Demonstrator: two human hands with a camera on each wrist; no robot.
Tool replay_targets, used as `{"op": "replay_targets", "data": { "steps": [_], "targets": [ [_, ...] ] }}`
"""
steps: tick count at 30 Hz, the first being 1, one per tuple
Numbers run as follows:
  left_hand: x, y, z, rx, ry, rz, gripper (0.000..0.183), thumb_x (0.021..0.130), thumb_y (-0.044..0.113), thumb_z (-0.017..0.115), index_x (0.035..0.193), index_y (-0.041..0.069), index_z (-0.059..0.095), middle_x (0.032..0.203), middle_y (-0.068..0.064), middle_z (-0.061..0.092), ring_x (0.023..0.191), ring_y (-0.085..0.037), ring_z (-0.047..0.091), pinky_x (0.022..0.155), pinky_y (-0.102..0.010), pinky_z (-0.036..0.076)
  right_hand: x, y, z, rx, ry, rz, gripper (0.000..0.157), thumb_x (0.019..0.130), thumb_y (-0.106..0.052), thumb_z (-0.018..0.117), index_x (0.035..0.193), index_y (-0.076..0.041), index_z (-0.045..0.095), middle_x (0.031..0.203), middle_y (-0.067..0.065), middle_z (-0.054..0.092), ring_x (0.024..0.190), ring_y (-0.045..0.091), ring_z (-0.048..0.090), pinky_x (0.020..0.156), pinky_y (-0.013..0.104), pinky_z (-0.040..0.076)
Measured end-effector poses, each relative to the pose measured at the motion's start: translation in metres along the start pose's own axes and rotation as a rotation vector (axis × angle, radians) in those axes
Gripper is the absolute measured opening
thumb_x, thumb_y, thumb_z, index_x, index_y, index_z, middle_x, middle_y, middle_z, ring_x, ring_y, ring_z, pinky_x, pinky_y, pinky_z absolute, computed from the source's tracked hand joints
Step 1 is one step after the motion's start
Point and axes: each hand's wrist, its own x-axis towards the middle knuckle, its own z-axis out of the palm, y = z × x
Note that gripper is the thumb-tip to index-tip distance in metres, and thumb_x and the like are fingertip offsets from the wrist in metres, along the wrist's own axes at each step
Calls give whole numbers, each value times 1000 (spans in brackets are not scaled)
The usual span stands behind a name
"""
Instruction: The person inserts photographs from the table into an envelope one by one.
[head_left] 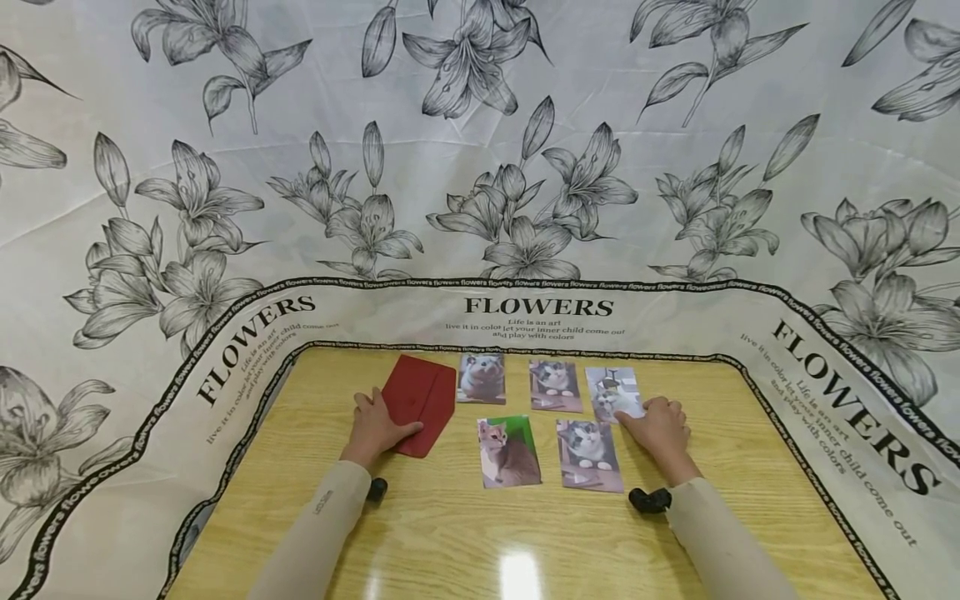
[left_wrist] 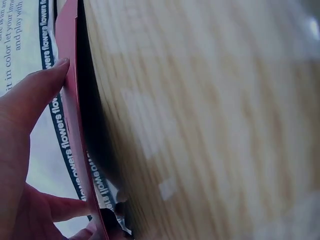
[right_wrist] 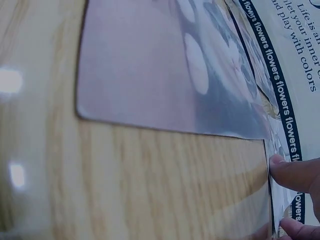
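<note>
My left hand (head_left: 375, 429) grips a red envelope (head_left: 423, 400) at the left of the table, thumb laid over its face and the other fingers at its left edge. In the left wrist view the envelope (left_wrist: 72, 100) is edge-on, with a dark shadow beneath its near side. At the right end of the back row, my right hand (head_left: 660, 429) pinches a photo card (head_left: 611, 387) by its lower right corner. Close in front of that hand lies a photo card of a grey and white cat (head_left: 588, 450). The right wrist view shows this cat card (right_wrist: 140, 75) large.
Flat on the wooden table (head_left: 465, 533) lie other photo cards: a fluffy animal (head_left: 482, 379), another grey and white cat (head_left: 555, 385) and a brown cat on green (head_left: 510, 454). A flower-printed cloth (head_left: 540, 321) borders the table at the back and sides.
</note>
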Motion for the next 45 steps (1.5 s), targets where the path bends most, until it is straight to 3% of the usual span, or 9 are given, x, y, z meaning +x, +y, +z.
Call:
{"op": "replay_targets", "data": {
  "steps": [9,16,22,26,31,33,37,40,45],
  "targets": [
    [-3,0,-1,2,-10,-9,121,87,56,86,163,-13,23,138,-41,38,122,-55,53,97,-63,54,0,-3,0,32,38,-7,69,95,-42,78,126,14,50,121,36,49,114,54,50,94,67,42],
    [-6,5,-2,-32,-14,-16,116,87,58,85,160,-12,29,137,-36,40,112,-50,61,93,-64,56,3,-1,-2,89,5,-2,63,98,-36,76,129,5,40,114,33,61,97,45,63,75,52,46],
    [-6,6,2,-38,-8,-5,117,87,60,83,161,-11,27,139,-37,44,112,-52,63,94,-64,56,8,7,-15,45,-33,-15,64,103,-29,66,148,9,42,137,38,59,119,55,61,87,61,51],
    [-7,7,2,-27,-19,-15,122,87,64,81,165,-9,23,142,-38,45,111,-51,64,94,-64,56,9,8,-24,46,-51,-30,60,105,-27,64,150,8,48,136,37,61,114,51,63,89,60,52],
    [-8,9,3,10,-25,-29,125,87,68,79,166,-9,21,142,-38,46,108,-49,66,92,-63,57,8,9,-29,178,-32,-38,61,106,-24,66,154,9,46,115,33,73,80,33,69,69,40,50],
    [-8,9,4,10,-13,-28,124,87,68,79,166,-9,22,141,-37,46,107,-49,67,91,-63,57,5,8,-29,240,-6,-42,63,106,-24,67,156,7,45,115,32,74,81,34,72,65,34,48],
    [-8,9,5,6,13,-20,123,87,69,78,165,-9,23,139,-37,47,104,-48,68,91,-63,58,-2,1,-25,360,58,-79,62,105,-22,70,158,2,48,120,33,73,101,41,74,66,29,49],
    [-9,9,7,-5,27,-16,122,87,67,79,165,-9,24,139,-37,47,104,-47,67,91,-63,58,-7,-6,-18,466,84,-95,62,104,-21,72,159,-2,49,109,28,77,88,36,74,61,30,49],
    [-10,10,9,-62,36,-17,121,88,65,80,166,-8,23,137,-36,46,105,-46,66,93,-61,57,-11,-19,-4,568,93,-123,62,104,-22,75,159,-7,51,92,21,77,58,10,53,52,28,42]
  ]
}}
